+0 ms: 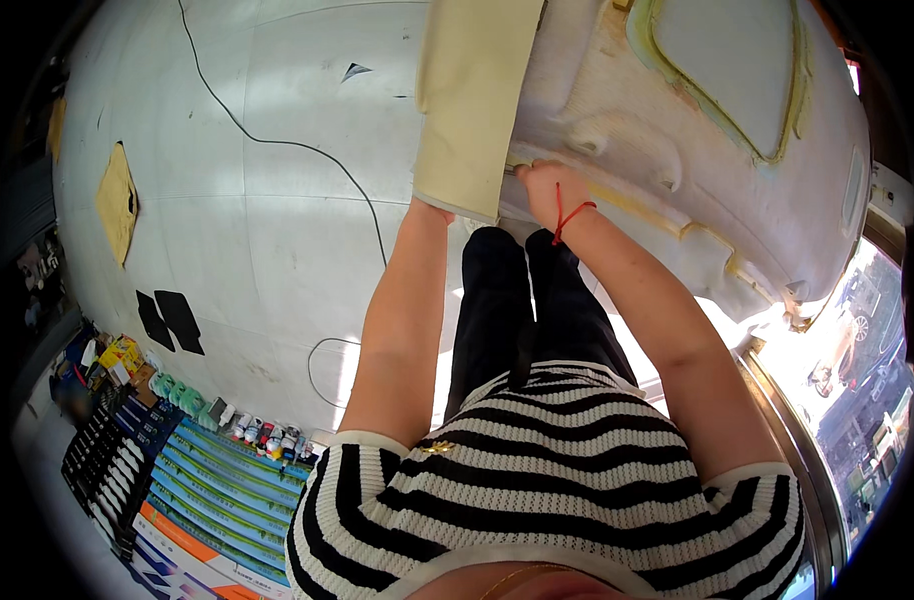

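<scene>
A long beige sheet (474,105) with a curled left side runs away from me, its near end just beyond my knees. At its near left corner my left hand (433,211) is closed on the edge, most of the fingers hidden beneath the sheet. My right hand (552,187), a red string round the wrist, is closed beside the sheet's right edge. A small metallic-looking piece (511,170) shows at its fingertips, too little of it to name. Right beside that hand lies a large off-white moulded panel (617,120), like a car headliner, with yellowish glue-like marks.
Yellow-green edging (662,55) frames an opening in the moulded panel. A thin black cable (297,144) crosses the pale floor covering (227,270). Farther left lie a yellow piece (118,205) and two black pads (180,322). Boxes (217,500) and small bottles (267,432) stand at the lower left.
</scene>
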`<move>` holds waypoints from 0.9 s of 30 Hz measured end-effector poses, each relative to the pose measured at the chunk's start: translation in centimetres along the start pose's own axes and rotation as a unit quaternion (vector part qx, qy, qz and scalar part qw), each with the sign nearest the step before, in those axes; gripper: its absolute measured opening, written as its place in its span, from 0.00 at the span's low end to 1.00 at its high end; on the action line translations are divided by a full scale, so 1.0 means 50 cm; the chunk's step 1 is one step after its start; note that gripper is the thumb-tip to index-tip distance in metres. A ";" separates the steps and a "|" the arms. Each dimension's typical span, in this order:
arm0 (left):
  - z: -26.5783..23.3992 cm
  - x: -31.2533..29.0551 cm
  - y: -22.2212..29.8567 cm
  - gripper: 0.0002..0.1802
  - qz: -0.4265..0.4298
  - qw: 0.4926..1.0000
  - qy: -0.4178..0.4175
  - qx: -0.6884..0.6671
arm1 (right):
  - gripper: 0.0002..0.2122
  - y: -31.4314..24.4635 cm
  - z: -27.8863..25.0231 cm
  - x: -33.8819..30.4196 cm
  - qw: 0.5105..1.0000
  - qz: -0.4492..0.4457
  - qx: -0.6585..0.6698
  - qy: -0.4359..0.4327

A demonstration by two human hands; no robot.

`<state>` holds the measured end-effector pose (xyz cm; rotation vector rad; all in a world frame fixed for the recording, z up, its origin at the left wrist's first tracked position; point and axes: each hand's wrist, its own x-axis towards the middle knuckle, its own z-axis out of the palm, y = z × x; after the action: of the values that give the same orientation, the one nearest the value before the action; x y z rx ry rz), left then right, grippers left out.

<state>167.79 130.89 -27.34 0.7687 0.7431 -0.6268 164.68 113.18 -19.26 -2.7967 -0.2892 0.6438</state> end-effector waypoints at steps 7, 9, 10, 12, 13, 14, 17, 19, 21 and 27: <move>0.036 -0.026 0.027 0.16 -0.020 0.999 0.012 0.026 | 0.09 -0.009 -0.013 -0.006 0.999 0.021 0.027 0.016; 0.041 -0.031 0.028 0.16 -0.030 0.998 0.019 0.042 | 0.09 -0.007 -0.006 -0.005 0.999 0.025 0.027 0.016; 0.034 -0.026 0.023 0.17 -0.036 0.998 0.016 0.045 | 0.09 -0.005 0.009 -0.002 0.999 0.032 0.025 0.002; 0.025 -0.017 0.016 0.17 -0.042 0.998 0.016 0.053 | 0.09 -0.010 0.031 0.013 0.998 0.046 0.022 -0.027; 0.022 -0.013 0.013 0.17 -0.043 0.997 0.019 0.058 | 0.09 -0.017 0.027 0.015 0.998 0.054 0.026 -0.035; 0.017 -0.007 0.011 0.17 -0.044 0.997 0.022 0.063 | 0.08 -0.024 0.023 0.016 0.997 0.062 0.030 -0.043; -0.040 0.028 -0.006 0.18 -0.026 0.998 0.029 0.058 | 0.08 -0.039 0.003 0.023 0.994 0.065 0.064 -0.064; -0.010 0.015 0.001 0.19 -0.007 0.998 0.010 0.069 | 0.08 -0.026 0.008 0.029 0.993 0.046 0.064 -0.090; 0.007 0.002 0.009 0.19 0.004 0.996 -0.002 0.087 | 0.07 -0.012 0.021 0.029 0.991 0.000 0.028 -0.133; 0.029 -0.022 0.021 0.20 0.002 0.996 0.007 0.094 | 0.07 -0.025 0.005 0.002 0.995 -0.019 0.027 -0.094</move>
<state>168.41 130.58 -25.33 0.9482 0.7019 -0.6956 164.47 114.45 -19.15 -2.6764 -0.3538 0.8938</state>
